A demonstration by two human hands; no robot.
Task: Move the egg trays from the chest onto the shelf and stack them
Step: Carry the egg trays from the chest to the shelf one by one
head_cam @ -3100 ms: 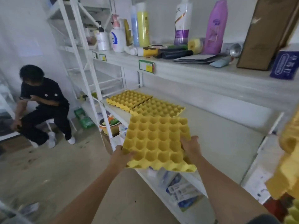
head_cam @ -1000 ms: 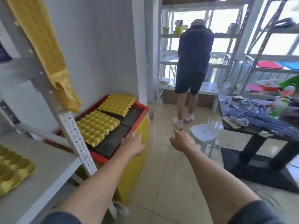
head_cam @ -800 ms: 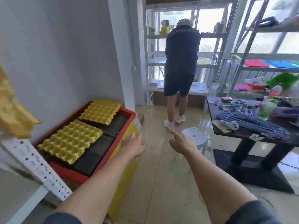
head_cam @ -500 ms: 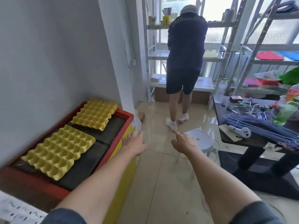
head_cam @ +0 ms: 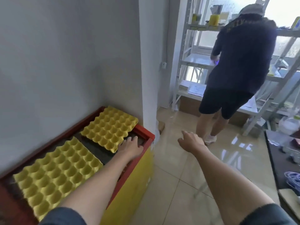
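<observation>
Two yellow moulded-pulp egg trays lie flat on the dark top of a low chest (head_cam: 146, 135) with a red rim and yellow front, pushed against the grey wall. Each tray is a square grid of round cups with raised peaks between them and a scalloped edge. The near egg tray (head_cam: 56, 169) sits toward the chest's near end, slightly askew, its near right corner hidden under the forearm. The far egg tray (head_cam: 110, 127) lies at the chest's far end, its far corner resting over the red rim beside the wall corner. A strip of dark top shows between the two trays.

The left hand (head_cam: 130, 147) is stretched over the chest's front edge, palm down, fingers (head_cam: 129, 140) slightly apart and holding nothing, the tips just at the near right corner of the far tray. The right hand (head_cam: 192, 142) hangs in the air above the tiled floor (head_cam: 178, 184), empty, its fingers loosely spread.
</observation>
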